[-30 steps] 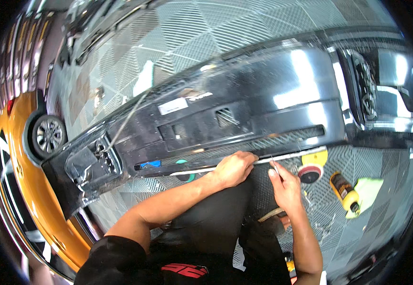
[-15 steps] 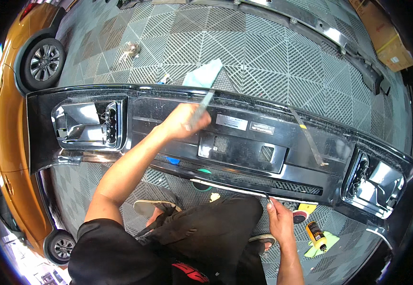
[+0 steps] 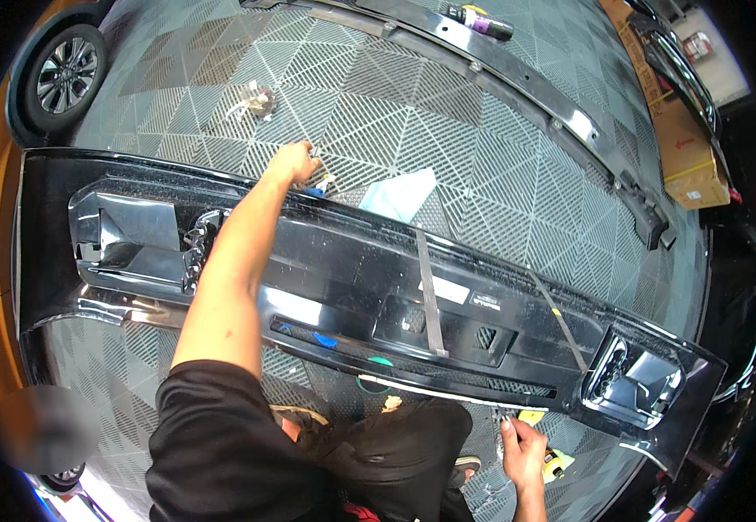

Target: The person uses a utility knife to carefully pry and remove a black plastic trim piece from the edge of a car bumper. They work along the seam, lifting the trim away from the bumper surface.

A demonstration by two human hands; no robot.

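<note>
A long black car bumper [image 3: 334, 252] lies across the floor in front of me. My left hand [image 3: 294, 163] reaches past its far edge, fingers apart over the floor, close to a small blue and white item [image 3: 317, 188]. No held thing shows in it. Near the bumper's near edge at the right, my right hand [image 3: 524, 448] is closed on a small dark object [image 3: 505, 416], too small to name. A flat grey strip [image 3: 430, 300] lies across the middle of the bumper. A second thin strip [image 3: 559, 322] with a yellow mark lies farther right.
A light blue cloth [image 3: 400, 195] lies beyond the bumper. Farther off are a crumpled clump [image 3: 256, 103], a long dark bar [image 3: 535, 91], a dark bottle [image 3: 482, 23] and a cardboard box [image 3: 689, 161]. An orange car's wheel [image 3: 66, 76] stands at the left.
My left hand has let go of the grey strip, which now rests across the bumper, and has moved left and away over the far edge. My view has shifted too.
</note>
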